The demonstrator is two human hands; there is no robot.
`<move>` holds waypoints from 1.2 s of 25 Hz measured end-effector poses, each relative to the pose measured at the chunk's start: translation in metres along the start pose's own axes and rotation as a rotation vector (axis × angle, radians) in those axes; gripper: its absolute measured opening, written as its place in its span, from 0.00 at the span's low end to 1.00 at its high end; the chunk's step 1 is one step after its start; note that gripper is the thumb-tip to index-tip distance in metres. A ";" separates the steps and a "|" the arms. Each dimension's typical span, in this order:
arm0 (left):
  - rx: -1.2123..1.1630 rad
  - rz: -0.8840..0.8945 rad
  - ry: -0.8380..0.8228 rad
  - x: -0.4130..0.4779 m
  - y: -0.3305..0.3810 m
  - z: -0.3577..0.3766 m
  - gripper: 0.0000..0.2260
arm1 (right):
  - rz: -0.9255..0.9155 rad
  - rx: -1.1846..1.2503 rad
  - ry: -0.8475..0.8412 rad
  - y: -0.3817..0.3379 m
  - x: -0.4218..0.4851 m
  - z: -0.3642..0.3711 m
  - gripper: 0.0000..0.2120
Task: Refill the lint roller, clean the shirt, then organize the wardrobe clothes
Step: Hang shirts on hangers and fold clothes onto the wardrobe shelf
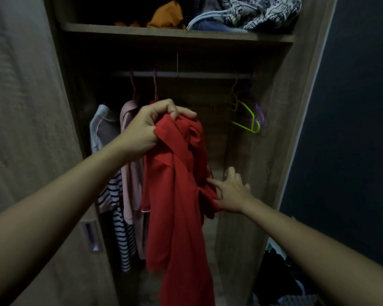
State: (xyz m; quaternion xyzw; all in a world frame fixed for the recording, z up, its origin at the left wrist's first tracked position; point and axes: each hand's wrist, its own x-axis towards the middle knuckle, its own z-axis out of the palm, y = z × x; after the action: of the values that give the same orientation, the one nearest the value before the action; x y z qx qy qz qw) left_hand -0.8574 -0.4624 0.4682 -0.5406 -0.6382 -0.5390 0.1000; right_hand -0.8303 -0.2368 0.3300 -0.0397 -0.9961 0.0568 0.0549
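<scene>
Okay, red shirt (179, 206) sits mid-frame, held up in front of the open wardrobe (274, 133), not on the rail (186, 74). It is plain bright red, no print visible. The top is bunched and twisted into a knot of folds, and a flat band of fabric crosses diagonally down the upper part. The body hangs long and loose, creased, and narrows toward the bottom edge of the frame. No hanger can be made out in it.

Left hand (150, 127) is clenched round the bunched top of the shirt, fingers curled over the fabric, carrying its weight. Right hand (232, 193) is lower, at the shirt's right side. It nips a fold there between thumb and index finger, with the other fingers lifted and loosely bent.

Behind the shirt, on the left end of the rail, hang a pink garment (131, 173), a navy-and-white striped garment (119, 228) and a pale grey-blue top (102, 127), packed close together. At the right end hang a bare green hanger (245, 115) and, just beside it, a purple hanger (260, 113). The shelf (177, 33) above holds an orange cloth (166, 15), patterned fabric (261, 12) and a pale blue hanger (208, 17). A dark pile of clothes (279, 279) lies at lower right, outside the wardrobe.
</scene>
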 end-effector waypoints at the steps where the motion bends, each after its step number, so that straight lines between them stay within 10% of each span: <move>1: 0.014 0.000 0.009 -0.002 0.003 -0.006 0.14 | 0.015 -0.016 0.042 -0.001 0.003 -0.002 0.34; 12: 1.262 0.243 -0.764 -0.047 -0.036 -0.061 0.04 | -0.027 -0.277 0.206 0.054 0.017 -0.054 0.14; 16: 1.254 0.244 -0.499 -0.049 -0.048 -0.047 0.21 | -0.104 0.116 0.047 0.072 0.008 -0.062 0.15; 20: 1.216 0.005 -0.158 -0.040 -0.059 -0.018 0.10 | -0.140 0.402 -0.076 0.086 0.001 -0.072 0.17; 25: 1.282 -0.188 -0.085 -0.028 -0.078 0.001 0.05 | -0.375 0.051 0.150 0.110 0.007 -0.077 0.06; 30: 1.203 -0.583 0.163 0.002 -0.087 0.009 0.10 | -0.542 0.055 0.146 0.119 0.002 -0.108 0.15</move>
State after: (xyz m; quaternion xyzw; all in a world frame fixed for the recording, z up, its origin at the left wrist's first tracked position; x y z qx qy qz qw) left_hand -0.9234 -0.4394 0.4158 -0.1537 -0.9375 -0.1336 0.2821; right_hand -0.8115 -0.1067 0.4230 0.2255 -0.9619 0.0641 0.1408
